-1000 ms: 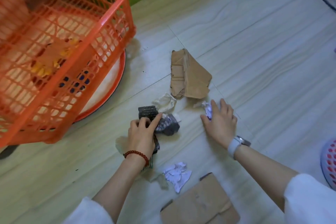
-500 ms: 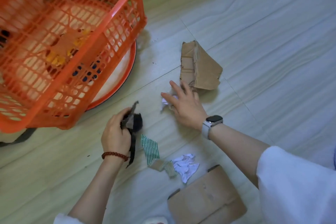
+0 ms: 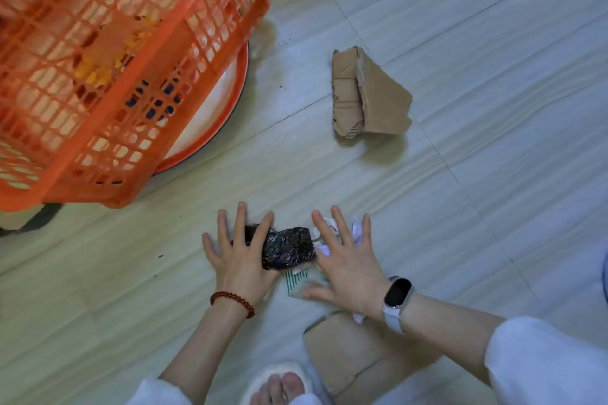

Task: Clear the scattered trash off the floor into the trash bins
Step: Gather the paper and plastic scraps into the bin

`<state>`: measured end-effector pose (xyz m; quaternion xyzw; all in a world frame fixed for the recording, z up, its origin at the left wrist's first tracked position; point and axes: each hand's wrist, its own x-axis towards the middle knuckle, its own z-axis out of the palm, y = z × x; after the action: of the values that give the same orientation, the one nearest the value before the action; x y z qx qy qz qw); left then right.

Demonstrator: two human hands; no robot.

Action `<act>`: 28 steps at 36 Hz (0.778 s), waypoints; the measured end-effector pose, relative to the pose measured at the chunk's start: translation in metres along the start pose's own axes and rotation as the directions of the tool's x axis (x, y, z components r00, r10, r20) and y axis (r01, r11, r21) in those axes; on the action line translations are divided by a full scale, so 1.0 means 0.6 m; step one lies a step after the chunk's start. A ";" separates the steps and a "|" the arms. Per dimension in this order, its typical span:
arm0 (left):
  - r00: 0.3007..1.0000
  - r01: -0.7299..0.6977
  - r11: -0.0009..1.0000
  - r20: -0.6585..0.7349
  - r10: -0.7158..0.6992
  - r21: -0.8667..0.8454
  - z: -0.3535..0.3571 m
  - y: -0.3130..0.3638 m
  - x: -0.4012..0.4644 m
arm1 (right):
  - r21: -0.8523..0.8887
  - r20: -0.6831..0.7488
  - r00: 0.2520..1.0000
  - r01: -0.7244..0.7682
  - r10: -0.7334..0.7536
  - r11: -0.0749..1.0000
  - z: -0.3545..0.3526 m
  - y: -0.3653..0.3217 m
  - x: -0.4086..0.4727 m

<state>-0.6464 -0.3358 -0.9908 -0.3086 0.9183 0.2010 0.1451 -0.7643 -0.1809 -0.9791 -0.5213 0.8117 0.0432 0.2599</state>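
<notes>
Two hands press flat on floor litter near the orange basket [image 3: 125,76]: the left hand [image 3: 241,256], fingers spread, on a crumpled black wrapper [image 3: 288,248]; the right hand [image 3: 345,260], fingers splayed, over white paper scraps [image 3: 358,228]. Beyond them, right of the basket, lies torn cardboard [image 3: 368,95].

We see an orange plastic lattice basket [image 3: 131,76], smooth and slightly glossy. The black crumpled wrapper [image 3: 288,248] under our hands looks like shiny, wrinkled plastic film; the white scraps [image 3: 358,230] beside it look like matt crumpled paper. Both cardboard pieces [image 3: 368,95] are matt brown, rough-edged. The floor [image 3: 493,174] shows a pale wood-grain finish.
</notes>
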 end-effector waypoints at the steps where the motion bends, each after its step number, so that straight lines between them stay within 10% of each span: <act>1: 1.000 -0.011 1.000 -0.005 0.011 -0.011 -0.001 -0.001 -0.001 | -0.008 -0.037 0.999 0.026 -0.026 1.000 0.002 0.008 -0.003; 15: 0.976 -0.187 0.982 -0.107 0.190 0.031 0.003 0.026 -0.021 | 0.095 -0.023 0.997 0.074 -0.072 0.993 -0.017 0.073 -0.045; 20: 0.998 -0.047 0.938 0.030 0.061 -0.342 -0.026 0.043 -0.009 | 0.571 0.028 0.994 -0.104 0.108 0.814 -0.046 0.071 -0.045; 28: 0.992 -0.066 0.658 0.019 0.121 -0.750 -0.119 0.142 0.040 | 0.852 -0.024 0.978 -0.089 0.208 0.516 -0.163 0.151 -0.069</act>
<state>-0.7284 -0.3187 -0.9136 -0.2863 0.7642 0.5773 0.0262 -0.8666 -0.1388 -0.8938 -0.2601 0.7863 -0.3657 0.4248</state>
